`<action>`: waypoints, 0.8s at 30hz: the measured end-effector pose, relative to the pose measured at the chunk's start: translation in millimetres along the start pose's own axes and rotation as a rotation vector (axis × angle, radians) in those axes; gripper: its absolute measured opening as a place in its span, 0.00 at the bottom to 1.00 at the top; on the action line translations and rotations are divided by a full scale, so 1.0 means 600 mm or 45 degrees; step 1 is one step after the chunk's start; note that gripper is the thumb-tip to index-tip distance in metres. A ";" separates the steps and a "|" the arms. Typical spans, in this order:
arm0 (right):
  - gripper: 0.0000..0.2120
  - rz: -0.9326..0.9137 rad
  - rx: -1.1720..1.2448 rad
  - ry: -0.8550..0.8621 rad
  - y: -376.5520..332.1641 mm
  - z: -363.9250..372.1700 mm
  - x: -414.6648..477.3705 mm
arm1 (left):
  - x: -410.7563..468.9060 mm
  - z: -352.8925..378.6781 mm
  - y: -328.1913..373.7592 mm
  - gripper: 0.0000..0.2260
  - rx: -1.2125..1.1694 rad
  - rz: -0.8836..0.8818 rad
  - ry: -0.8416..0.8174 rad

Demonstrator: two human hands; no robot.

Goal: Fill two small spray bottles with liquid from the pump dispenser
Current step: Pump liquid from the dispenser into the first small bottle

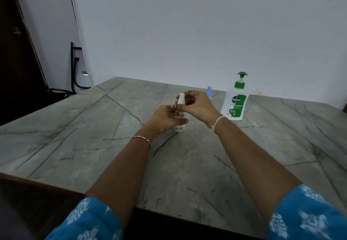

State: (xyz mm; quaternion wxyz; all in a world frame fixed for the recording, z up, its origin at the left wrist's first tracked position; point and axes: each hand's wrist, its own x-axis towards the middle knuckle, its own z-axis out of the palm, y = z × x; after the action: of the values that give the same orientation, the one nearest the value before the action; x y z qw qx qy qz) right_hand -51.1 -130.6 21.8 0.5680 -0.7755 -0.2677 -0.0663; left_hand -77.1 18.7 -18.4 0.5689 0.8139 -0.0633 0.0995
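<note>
- A small clear spray bottle (180, 115) was held upright just above the table (93, 127), approx. centre of the top, between both hands.
- Left hand (165, 119) was closed round the clear body, below the other grip; fingers wrapped the front.
- Right hand (197, 104) was pinched on the neck, just under the white spray head (181, 98), which stood clear above the fingers.
- Bottle was judged v. light, thin plastic, prob. empty: walls could flex if squeezed hard, and the smooth body could slip, so a firm but gentle hold low on the body was called for.
- Head was best taken at its collar for twisting off, not by the nozzle tip.
- Pump dispenser (234, 102) stood beyond and outward of the right-hand grip, untouched; judged heavier, stable, to be steadied at the body while pumped.
- A second bottle w/ blue cap (209, 90) was partly hidden behind the right hand.
</note>
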 end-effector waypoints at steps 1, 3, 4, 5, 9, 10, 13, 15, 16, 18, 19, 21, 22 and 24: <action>0.18 -0.033 -0.062 -0.005 -0.004 0.005 0.002 | -0.001 0.000 0.001 0.21 0.007 0.000 0.002; 0.17 -0.070 -0.164 -0.009 -0.007 0.007 0.006 | -0.003 0.001 0.004 0.20 0.003 -0.011 0.004; 0.17 -0.073 -0.192 -0.004 -0.006 0.004 0.008 | -0.003 0.002 0.004 0.20 -0.002 -0.020 0.003; 0.17 -0.063 -0.200 0.001 -0.005 -0.001 0.009 | -0.003 0.003 0.003 0.20 -0.010 -0.027 0.004; 0.19 0.018 -0.115 0.014 0.000 -0.026 0.006 | 0.001 0.003 -0.004 0.21 -0.019 -0.025 0.010; 0.20 0.023 -0.126 0.018 0.000 -0.027 0.006 | 0.002 0.003 -0.006 0.21 -0.012 -0.023 0.012; 0.20 -0.003 -0.236 0.012 -0.002 -0.016 0.010 | 0.004 0.004 -0.009 0.20 0.004 -0.019 0.022; 0.17 -0.037 -0.300 0.019 -0.007 -0.007 0.013 | 0.003 0.004 -0.009 0.21 0.004 -0.020 0.019; 0.16 -0.038 -0.294 0.033 -0.012 -0.005 0.014 | 0.003 0.003 -0.009 0.21 0.003 -0.024 0.015; 0.17 -0.019 -0.199 0.073 -0.022 -0.010 0.013 | 0.003 0.003 -0.009 0.21 0.002 -0.024 0.012; 0.17 -0.017 -0.130 0.093 -0.028 -0.017 0.012 | 0.003 0.003 -0.010 0.21 -0.001 -0.017 0.013; 0.17 -0.034 -0.005 0.130 -0.041 -0.034 0.006 | 0.003 0.004 -0.011 0.20 0.003 -0.006 0.020; 0.16 -0.048 0.042 0.150 -0.046 -0.044 0.003 | 0.004 0.004 -0.011 0.21 0.016 -0.005 0.028; 0.14 -0.067 0.124 0.211 -0.051 -0.067 0.000 | 0.005 0.005 -0.012 0.21 0.040 0.003 0.038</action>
State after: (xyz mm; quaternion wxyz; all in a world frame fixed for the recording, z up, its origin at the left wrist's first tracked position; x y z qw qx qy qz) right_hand -58.0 -161.3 61.5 0.6232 -0.7315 -0.2432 -0.1319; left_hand -72.5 18.4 -25.0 0.5567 0.8212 -0.0542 0.1131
